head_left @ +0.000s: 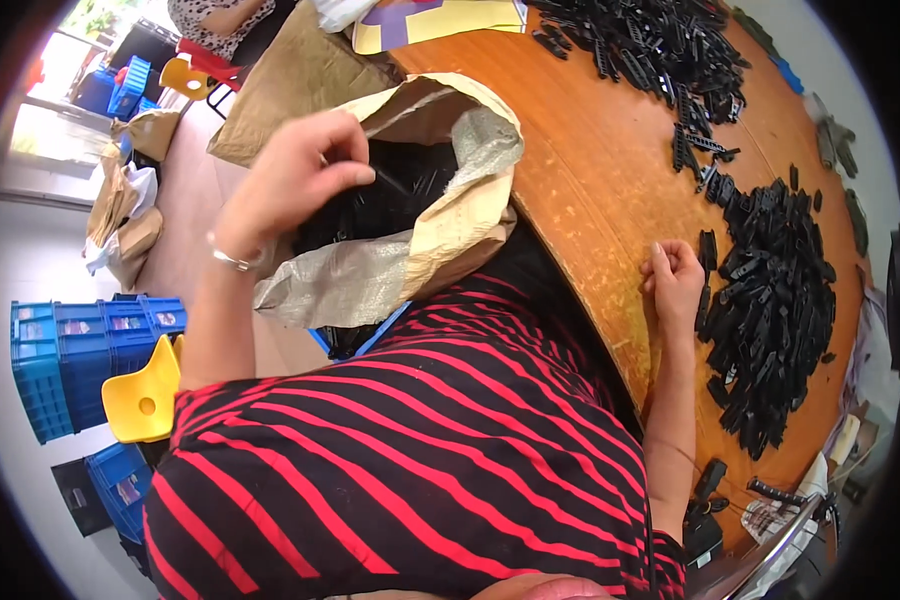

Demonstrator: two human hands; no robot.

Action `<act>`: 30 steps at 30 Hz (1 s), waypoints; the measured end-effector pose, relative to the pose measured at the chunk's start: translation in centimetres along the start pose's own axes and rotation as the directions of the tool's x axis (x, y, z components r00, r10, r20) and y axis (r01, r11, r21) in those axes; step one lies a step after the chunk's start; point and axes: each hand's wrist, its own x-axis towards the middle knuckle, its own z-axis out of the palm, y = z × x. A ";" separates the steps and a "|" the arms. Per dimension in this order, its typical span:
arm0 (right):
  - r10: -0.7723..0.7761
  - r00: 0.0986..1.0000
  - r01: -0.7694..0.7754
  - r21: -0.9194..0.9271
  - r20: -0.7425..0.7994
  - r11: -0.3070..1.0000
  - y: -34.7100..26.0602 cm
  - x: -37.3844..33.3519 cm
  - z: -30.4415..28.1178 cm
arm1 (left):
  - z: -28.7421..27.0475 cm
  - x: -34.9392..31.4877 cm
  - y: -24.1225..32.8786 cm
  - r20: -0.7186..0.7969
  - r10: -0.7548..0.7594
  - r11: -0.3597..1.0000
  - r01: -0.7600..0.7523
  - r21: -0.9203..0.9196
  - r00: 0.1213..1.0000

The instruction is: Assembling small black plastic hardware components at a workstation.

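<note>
Gleaming black, slender pieces [776,290] lie near curled left fingers [344,178] and right fingers [663,264], grip unclear.

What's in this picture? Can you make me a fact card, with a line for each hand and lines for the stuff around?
Left hand: over the open sack; can't tell if it holds anything
Right hand: fingers curled, at the table, beside the near pile
Sack: pale outside, black parts inside
Table: brown; holds the near pile and far pile, both black parts
Off to the left: yellow chair, blue crates
</note>
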 end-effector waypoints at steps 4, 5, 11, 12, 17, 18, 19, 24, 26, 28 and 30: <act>-0.021 0.999 0.021 -0.008 0.027 1.000 0.3 0.2 -0.1 | 7.4 -1.1 -5.2 -0.200 -0.082 0.948 0.138 0.286 0.976; -0.029 0.999 0.029 -0.007 0.040 1.000 0.5 0.3 -0.1 | 9.6 -1.1 -7.4 -0.210 -0.034 0.958 0.092 0.270 0.977; -0.019 0.999 0.021 0.055 -0.037 0.998 0.9 -0.1 0.1 | 13.7 0.9 -9.5 -0.142 -0.107 0.885 0.159 0.438 0.984; -0.021 0.999 0.022 0.053 -0.035 0.998 0.8 -0.2 0.0 | 13.8 1.3 -10.2 -0.144 -0.108 0.885 0.161 0.436 0.984; -0.023 0.998 0.028 0.083 -0.062 0.996 1.1 -0.2 -0.2 | 14.2 2.5 -13.2 -0.233 -0.050 0.927 0.133 0.352 0.971; -0.023 0.998 0.029 0.080 -0.064 0.996 1.3 -0.2 -0.3 | 14.1 2.5 -13.5 -0.226 -0.059 0.931 0.135 0.340 0.972; -0.030 0.998 0.034 0.073 -0.063 0.997 1.3 -0.2 -0.3 | 14.1 2.8 -14.1 -0.241 -0.017 0.939 0.098 0.330 0.970; -0.066 0.997 0.065 -0.007 -0.033 0.998 0.4 -0.2 0.9 | 13.8 4.3 -16.3 -0.210 -0.127 0.928 0.191 0.321 0.969; -0.267 0.959 0.278 -0.133 0.094 0.951 -1.6 -1.6 3.8 | 13.7 4.8 -16.3 -0.195 -0.174 0.904 0.235 0.358 0.965; -0.527 0.807 0.578 -0.177 0.266 0.797 -5.6 -4.3 7.6 | 13.7 5.1 -16.7 -0.179 -0.134 0.914 0.192 0.359 0.975; -0.804 0.483 0.875 -0.162 0.348 0.456 -10.0 -6.6 11.2 | 13.6 5.4 -16.4 -0.160 -0.089 0.920 0.143 0.366 0.983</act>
